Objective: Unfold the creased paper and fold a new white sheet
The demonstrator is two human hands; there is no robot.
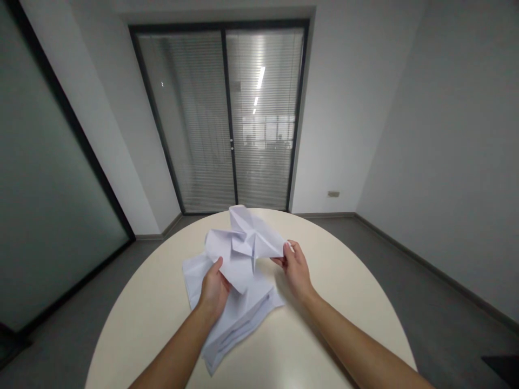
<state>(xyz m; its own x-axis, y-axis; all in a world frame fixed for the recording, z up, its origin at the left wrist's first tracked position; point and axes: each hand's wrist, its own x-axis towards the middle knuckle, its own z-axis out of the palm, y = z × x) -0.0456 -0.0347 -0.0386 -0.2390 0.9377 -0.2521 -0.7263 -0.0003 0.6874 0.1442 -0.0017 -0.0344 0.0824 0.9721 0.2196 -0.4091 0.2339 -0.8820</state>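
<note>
A creased sheet of white paper is held up between my two hands, bent along several fold lines. My left hand grips its lower left part, thumb on top and fingers underneath. At the sheet's right corner, my right hand pinches the edge between thumb and fingers. Below it, a stack of folded, wrinkled white paper sheets lies on the table, partly covered by the held sheet and my left hand.
The round cream table spreads around the papers. Beyond it stand a glazed door with blinds and white walls. On the left is a frosted glass panel with a black frame. Grey floor shows around the table.
</note>
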